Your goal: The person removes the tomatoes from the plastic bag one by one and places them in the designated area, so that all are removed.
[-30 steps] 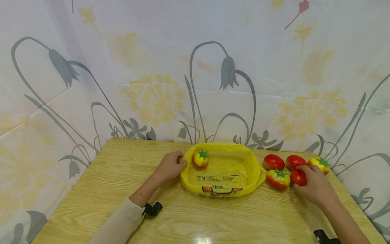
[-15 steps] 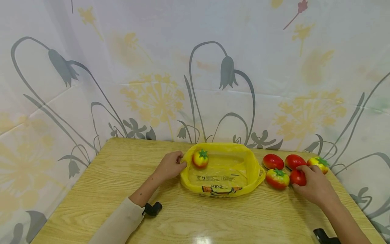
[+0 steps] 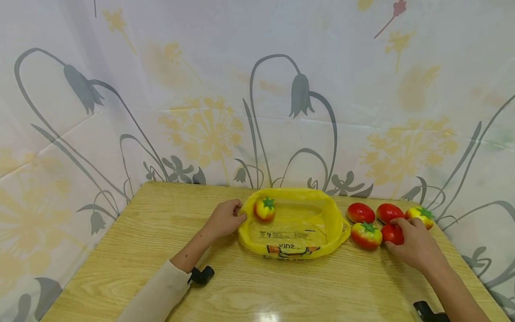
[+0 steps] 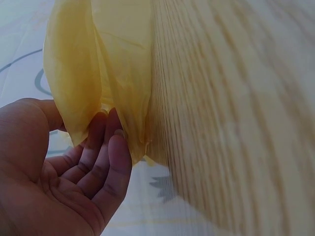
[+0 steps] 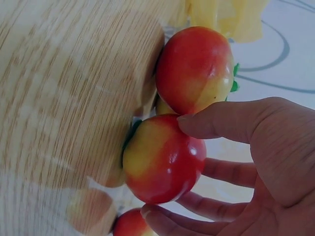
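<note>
A yellow plastic bag (image 3: 289,248) lies spread on the table with its mouth wide and upward. At its left rim my left hand (image 3: 225,219) pinches the thin plastic, thumb on one side and fingertips on the other in the left wrist view. One yellow-red tomato (image 3: 264,210) with a green leafy top sits inside the bag at the left. To the right of the bag, my right hand (image 3: 418,246) holds a glossy red tomato (image 5: 165,157) between thumb and fingers, its leafy end toward the table. Another yellow-red tomato (image 3: 366,236) sits right beside it.
Two red tomatoes, a left one (image 3: 361,213) and a right one (image 3: 390,213), lie behind the held one, with a yellow one (image 3: 420,218) farther right. The wooden table (image 3: 225,290) ends at a flower-printed curtain (image 3: 201,89).
</note>
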A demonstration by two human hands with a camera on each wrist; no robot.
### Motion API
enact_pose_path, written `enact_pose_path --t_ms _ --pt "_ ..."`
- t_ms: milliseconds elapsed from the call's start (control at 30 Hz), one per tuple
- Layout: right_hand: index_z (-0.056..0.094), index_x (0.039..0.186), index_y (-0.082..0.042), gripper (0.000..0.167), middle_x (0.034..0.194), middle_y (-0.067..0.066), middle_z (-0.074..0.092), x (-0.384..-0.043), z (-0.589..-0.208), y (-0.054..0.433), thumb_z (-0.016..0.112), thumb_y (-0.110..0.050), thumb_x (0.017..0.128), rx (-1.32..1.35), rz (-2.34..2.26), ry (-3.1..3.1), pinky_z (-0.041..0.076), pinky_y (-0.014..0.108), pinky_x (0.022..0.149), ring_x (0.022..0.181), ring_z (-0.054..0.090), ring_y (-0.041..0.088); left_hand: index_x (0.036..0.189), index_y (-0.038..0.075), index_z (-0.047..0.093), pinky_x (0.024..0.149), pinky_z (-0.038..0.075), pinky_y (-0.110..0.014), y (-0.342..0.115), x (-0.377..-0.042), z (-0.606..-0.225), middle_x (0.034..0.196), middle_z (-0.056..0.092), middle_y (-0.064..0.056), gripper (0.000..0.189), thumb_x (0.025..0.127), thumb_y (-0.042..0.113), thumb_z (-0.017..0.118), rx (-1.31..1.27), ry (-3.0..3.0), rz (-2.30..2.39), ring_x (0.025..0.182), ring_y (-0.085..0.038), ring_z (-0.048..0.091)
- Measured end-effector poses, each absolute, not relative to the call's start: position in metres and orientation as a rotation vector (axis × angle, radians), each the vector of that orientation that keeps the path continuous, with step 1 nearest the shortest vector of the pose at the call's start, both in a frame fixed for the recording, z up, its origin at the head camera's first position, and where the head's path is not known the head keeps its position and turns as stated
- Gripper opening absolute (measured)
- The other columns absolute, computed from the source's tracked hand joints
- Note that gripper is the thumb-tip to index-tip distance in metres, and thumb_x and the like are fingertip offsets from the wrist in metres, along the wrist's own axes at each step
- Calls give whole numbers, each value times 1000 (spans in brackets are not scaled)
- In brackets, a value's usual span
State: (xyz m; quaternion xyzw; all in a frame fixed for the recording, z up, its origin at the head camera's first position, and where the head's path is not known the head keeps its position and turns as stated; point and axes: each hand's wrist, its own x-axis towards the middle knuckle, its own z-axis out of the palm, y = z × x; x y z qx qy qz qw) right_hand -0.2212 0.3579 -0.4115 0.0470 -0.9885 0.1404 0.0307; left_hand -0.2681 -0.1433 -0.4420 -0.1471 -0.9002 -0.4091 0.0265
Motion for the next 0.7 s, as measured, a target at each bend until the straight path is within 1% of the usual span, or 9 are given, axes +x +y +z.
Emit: enact_pose_path --t_ms 233,433,700 --pt "53 133 16 69 127 48 40 -219 -408 356 84 -21 83 138 445 -3043 48 77 88 103 55 63 92 8 63 60 35 -27 -143 -268 -442 69 47 1 6 96 10 66 -453 -2780 -1258 57 -12 39" --pt "52 136 14 70 132 49 38 -218 -407 355 84 -22 85 137 453 -3035 46 79 90 107 52 66 92 8 63 60 35 -28 -143 -268 -442 69 47 0 6 96 10 67 -448 -2782 -1260 58 -12 39" --pt "52 137 15 72 134 51 37 -218 -407 355 84 -22 84 148 437 -3036 45 80 91 109 52 68 95 8 64 61 37 -28 -144 -269 -443 71 49 0 4 97 10 67 -445 -2786 -1259 60 -13 41"
